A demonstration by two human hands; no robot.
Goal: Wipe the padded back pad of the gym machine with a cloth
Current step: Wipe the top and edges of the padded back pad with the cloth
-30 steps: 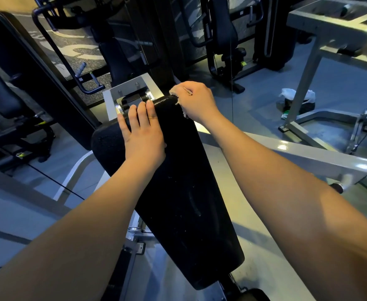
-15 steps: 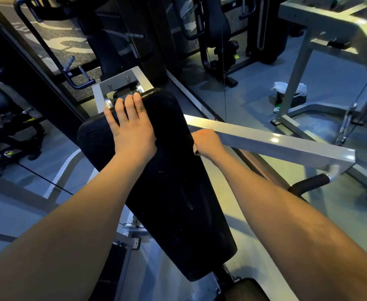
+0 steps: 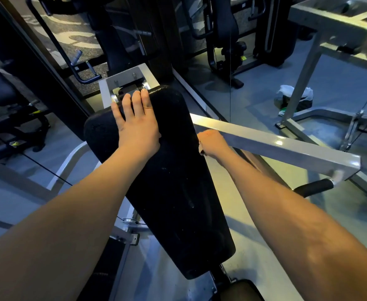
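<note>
Head view: the long black padded back pad (image 3: 173, 192) runs from centre to 6 o'clock, with the left hand (image 3: 137, 127) flat, fingers straight, on its 12 o'clock end. The right hand (image 3: 211, 144) curls against the pad's 3 o'clock edge, cloth hidden and grip unclear; wiping seems midway, the lower face probably left.

Pressing the left hand (image 3: 138, 129) flat on the upper end of the black back pad (image 3: 173, 192); curling the right hand (image 3: 211, 143) against the pad's right edge, beside the grey bar (image 3: 276, 144).
</note>
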